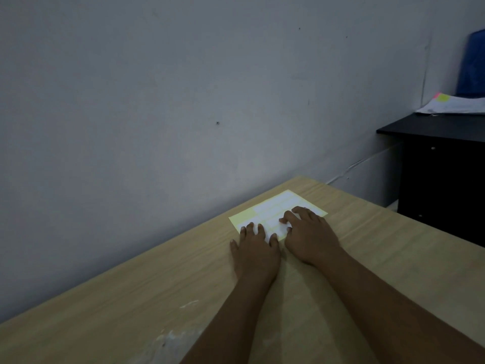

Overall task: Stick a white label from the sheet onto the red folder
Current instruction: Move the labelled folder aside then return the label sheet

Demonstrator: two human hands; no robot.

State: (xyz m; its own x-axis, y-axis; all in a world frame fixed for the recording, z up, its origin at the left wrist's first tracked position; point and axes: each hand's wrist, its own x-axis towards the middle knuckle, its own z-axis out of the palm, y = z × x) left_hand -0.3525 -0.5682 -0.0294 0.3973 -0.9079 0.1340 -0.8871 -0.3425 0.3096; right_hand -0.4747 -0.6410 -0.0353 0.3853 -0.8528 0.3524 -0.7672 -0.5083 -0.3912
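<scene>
A yellow backing sheet with white labels (273, 206) lies flat on the wooden table (131, 285) close to the wall. My left hand (256, 248) rests palm down with its fingertips spread on the sheet's near left edge. My right hand (309, 232) lies on the sheet's right part, fingers curled with the tips pressed onto a white label near the middle. Whether a label is lifted under the fingers cannot be told. No red folder is in view.
A grey wall (183, 101) runs along the table's far edge. To the right stands a black cabinet (441, 166) with a pile of papers and sticky notes (451, 105) on top and a blue object (472, 64) behind it.
</scene>
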